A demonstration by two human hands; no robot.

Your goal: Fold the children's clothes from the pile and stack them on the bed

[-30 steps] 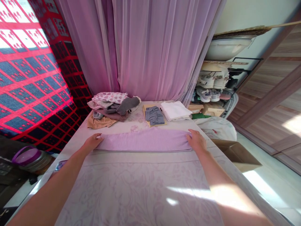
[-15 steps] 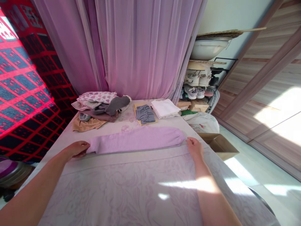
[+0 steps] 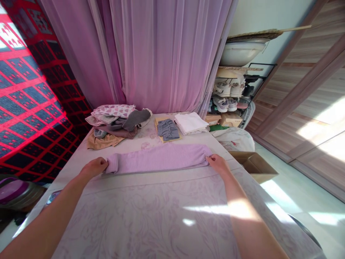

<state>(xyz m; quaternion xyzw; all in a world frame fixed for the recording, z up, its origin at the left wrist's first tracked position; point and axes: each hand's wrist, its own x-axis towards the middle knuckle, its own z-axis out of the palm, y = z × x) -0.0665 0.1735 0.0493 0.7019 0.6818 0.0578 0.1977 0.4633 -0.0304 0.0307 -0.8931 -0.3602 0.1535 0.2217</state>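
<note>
1. Purple curtains [image 3: 161, 54] hang at the back, easily the biggest thing we've got in view.
2. Next up, our pale floral-patterned surface [image 3: 145, 216], with sun patches on it.
3. Our lilac ribbed cloth [image 3: 161, 160] lies crosswise on that, in front of us, left end folded back over itself.
4. Messy clothes pile [image 3: 115, 122] beyond it, to the left.
5. White folded stack [image 3: 190, 122], beyond it to the right.
6. Grey gathered garment [image 3: 167, 129] just beside the stack, on a yellow piece [image 3: 156, 126].
7. Our left hand [image 3: 95, 167] has fingertips pinched together on the cloth's left end; our right hand [image 3: 217, 162] pinches the right end likewise.
</note>
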